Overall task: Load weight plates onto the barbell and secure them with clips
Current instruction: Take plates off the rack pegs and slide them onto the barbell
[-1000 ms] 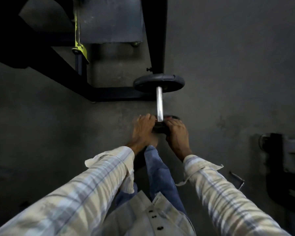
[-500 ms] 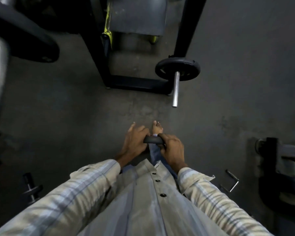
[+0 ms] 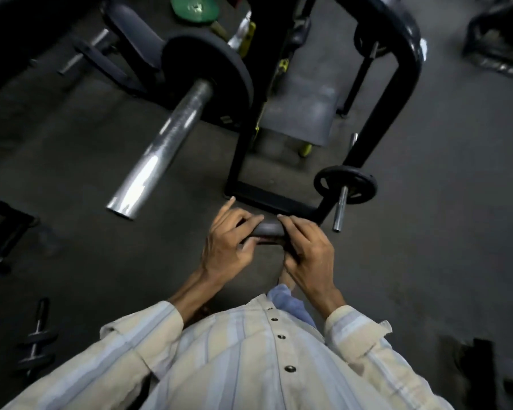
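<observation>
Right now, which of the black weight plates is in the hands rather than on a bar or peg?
The small plate, gripped by its rim between the left hand and right hand. The large plate sits on the barbell sleeve; another plate sits on a rack peg.

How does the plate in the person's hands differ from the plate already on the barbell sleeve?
The held plate is small, gripped edge-on by the left hand and right hand; the barbell plate looks much larger. The held plate is on no bar, while the barbell plate sits on the chrome sleeve. Both are dark and round.
</observation>
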